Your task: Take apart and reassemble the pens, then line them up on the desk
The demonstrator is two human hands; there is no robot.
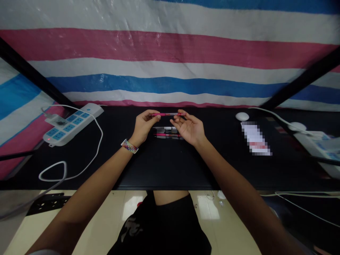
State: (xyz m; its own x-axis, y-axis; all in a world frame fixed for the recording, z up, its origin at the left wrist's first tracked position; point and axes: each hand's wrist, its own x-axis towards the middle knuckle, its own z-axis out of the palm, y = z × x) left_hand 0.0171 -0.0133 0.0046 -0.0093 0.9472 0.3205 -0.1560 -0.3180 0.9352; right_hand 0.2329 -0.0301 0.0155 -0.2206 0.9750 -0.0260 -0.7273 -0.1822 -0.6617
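A pen with a pink grip and clear barrel (169,114) lies level in the air between my two hands. My left hand (145,124) pinches its left end between thumb and fingers. At the other end, the fingers of my right hand (190,128) close on the pink tip part, palm turned up. Just below, several pens (166,135) lie side by side on the black table (164,163), one with a pink grip, others dark, grey or white. My right hand partly covers their right ends.
A white power strip (74,124) with a plugged-in adapter and a looping white cable (99,141) lies at left. On the right are a white round object (242,116), a blurred-out paper (256,139) and another power strip (316,141). Striped sheeting (170,49) hangs behind.
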